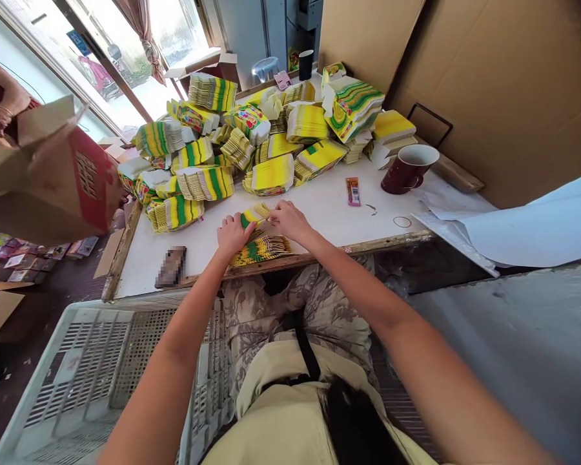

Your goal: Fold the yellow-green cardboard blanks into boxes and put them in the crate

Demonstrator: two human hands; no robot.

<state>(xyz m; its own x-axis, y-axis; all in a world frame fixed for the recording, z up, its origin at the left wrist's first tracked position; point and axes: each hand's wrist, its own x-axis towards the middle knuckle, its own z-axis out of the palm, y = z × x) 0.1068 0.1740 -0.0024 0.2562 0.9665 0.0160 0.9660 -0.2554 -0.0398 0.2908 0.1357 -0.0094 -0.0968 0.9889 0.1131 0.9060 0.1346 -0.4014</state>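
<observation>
Near the table's front edge, my left hand (pixel 235 232) is closed over the left end of a small yellow-and-green folded carton (pixel 257 213). The fingers of my right hand (pixel 289 221) pinch its right end. Just below, partly under my hands, lies a fanned stack of yellow, green and dark folded cartons (pixel 264 250). Beyond my hands, several bundles of yellow, white and green folded cartons (pixel 270 173) are heaped on the white table (pixel 314 219).
A phone (pixel 171 266) lies at the front left, a dark red mug (pixel 409 169) and a small red packet (pixel 353 192) to the right. A plastic crate (pixel 72 361) stands below left. At the left, a person's arm (pixel 10 97) is near a cardboard box (pixel 53 171).
</observation>
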